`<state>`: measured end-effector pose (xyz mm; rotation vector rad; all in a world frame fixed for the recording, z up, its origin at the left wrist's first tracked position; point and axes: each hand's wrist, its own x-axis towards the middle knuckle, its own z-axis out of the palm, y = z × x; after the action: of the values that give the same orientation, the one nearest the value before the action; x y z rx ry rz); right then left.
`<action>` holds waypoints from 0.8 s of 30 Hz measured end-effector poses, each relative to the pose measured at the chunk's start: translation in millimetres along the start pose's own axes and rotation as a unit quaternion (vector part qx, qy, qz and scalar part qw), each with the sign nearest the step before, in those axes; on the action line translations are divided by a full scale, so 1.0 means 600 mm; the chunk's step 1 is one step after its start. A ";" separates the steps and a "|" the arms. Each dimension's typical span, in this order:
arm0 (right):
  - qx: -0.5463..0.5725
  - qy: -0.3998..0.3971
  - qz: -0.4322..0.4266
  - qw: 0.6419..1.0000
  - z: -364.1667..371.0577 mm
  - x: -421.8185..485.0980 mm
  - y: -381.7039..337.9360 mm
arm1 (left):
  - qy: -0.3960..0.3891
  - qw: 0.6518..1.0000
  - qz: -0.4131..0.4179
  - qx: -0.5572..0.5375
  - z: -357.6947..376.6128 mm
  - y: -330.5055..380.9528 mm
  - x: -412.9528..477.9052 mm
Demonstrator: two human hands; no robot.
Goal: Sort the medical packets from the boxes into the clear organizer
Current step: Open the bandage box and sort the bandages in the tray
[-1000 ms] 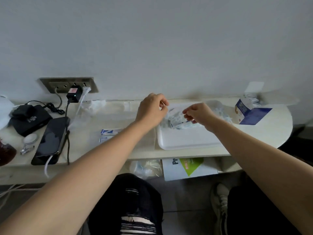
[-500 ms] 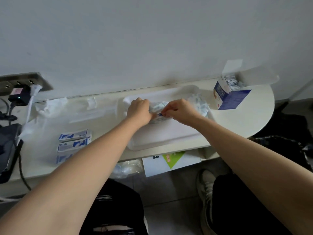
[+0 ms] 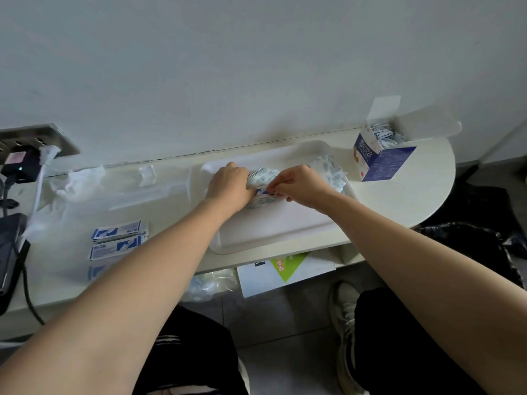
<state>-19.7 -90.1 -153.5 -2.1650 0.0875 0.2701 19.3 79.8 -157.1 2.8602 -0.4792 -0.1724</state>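
Packets (image 3: 261,180) were bunched between both hands when I checked the head feed, right over the back part of the white tray (image 3: 285,235). The left hand (image 3: 229,186) was curled round one end of the bundle. The right hand (image 3: 299,186) was pinching the other end with thumb and fingertips, so both had hold of the same stack. A loose heap (image 3: 330,170) of more lay on the tray just beside the right hand, and the open blue box (image 3: 380,159) stood further right with more poking out the top. Left of the tray was the clear organizer (image 3: 159,192), but it's see-through so I couldn't make out its compartments. A few blue-and-white sachets (image 3: 118,238) lay on that side too. I couldn't tell if they were inside it or just on the counter (image 3: 413,195).

My read on handling: these packets looked like thin wrappers, basically weightless, floppy and slick against each other. A stack squeezed only at a corner would probably fan out or shed the middle ones. I'd take them across the flat faces near the middle, thumb on top, fingers under. Not fragile, just annoying.
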 end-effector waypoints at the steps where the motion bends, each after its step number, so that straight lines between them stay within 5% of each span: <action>1: 0.004 0.000 0.002 1.000 0.000 0.000 0.000 | 0.006 1.000 0.003 0.000 0.000 -0.002 0.000; 7: 0.012 -0.011 0.007 1.000 -0.003 0.001 -0.002 | 0.124 0.990 -0.061 -0.021 -0.013 -0.006 0.003; 11: 0.213 -0.031 0.063 0.974 -0.015 -0.003 -0.017 | 0.182 0.982 0.031 -0.045 -0.026 0.011 -0.003; 16: 0.279 0.031 0.088 0.956 -0.034 -0.010 -0.018 | 0.144 0.973 0.164 -0.072 -0.011 0.049 -0.016; 24: 0.220 0.105 0.129 0.961 -0.113 -0.044 0.031 | -0.006 0.982 0.151 -0.110 0.001 0.125 -0.003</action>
<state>-37.5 -157.0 -125.1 -1.7290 0.5055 0.1496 -5.7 11.1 -138.9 2.5364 -0.8321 -0.1768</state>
